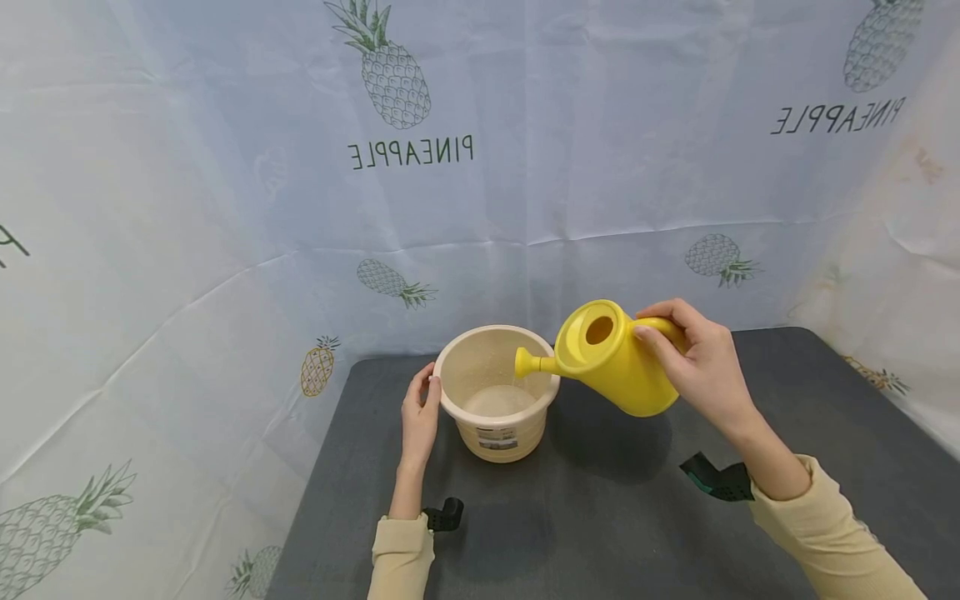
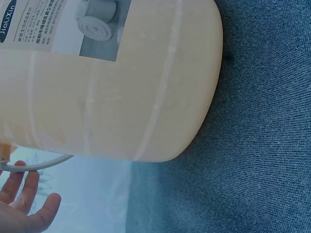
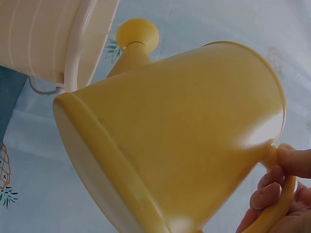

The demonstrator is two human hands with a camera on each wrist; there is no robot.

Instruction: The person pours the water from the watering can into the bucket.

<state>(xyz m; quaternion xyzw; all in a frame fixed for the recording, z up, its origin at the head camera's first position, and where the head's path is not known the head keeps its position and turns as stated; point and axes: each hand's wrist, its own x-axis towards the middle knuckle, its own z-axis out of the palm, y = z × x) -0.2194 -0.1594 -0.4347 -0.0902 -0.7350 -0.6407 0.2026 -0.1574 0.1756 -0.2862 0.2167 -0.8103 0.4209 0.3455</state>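
1. A cream plastic bucket with a rounded rim (image 1: pixel 534 427) stood upright on a dark grey table (image 1: pixel 592 525), a printed label (image 1: pixel 497 437) on its near side.
2. The left hand (image 1: pixel 420 417) rested against the bucket's left rim, its thumb spread apart from the fingers; in the left wrist view, its fingertips lay at a thin grey curved handle (image 2: pixel 46 164) on the bucket.
3. The right hand (image 1: pixel 701 367) gripped the looped handle of a glossy yellow watering can (image 1: pixel 626 371), fingers curled round it and thumb pressed on top.
4. The watering can was held above the table, right of the bucket and tilted towards it, its flared spout tip (image 1: pixel 523 362) inside the bucket's opening; a faint thin streak showed below the tip.
5. Behind hung a pale curtain printed with pineapples (image 1: pixel 525 192).
6. Both forearms wore pale yellow sleeves (image 1: pixel 832 533).
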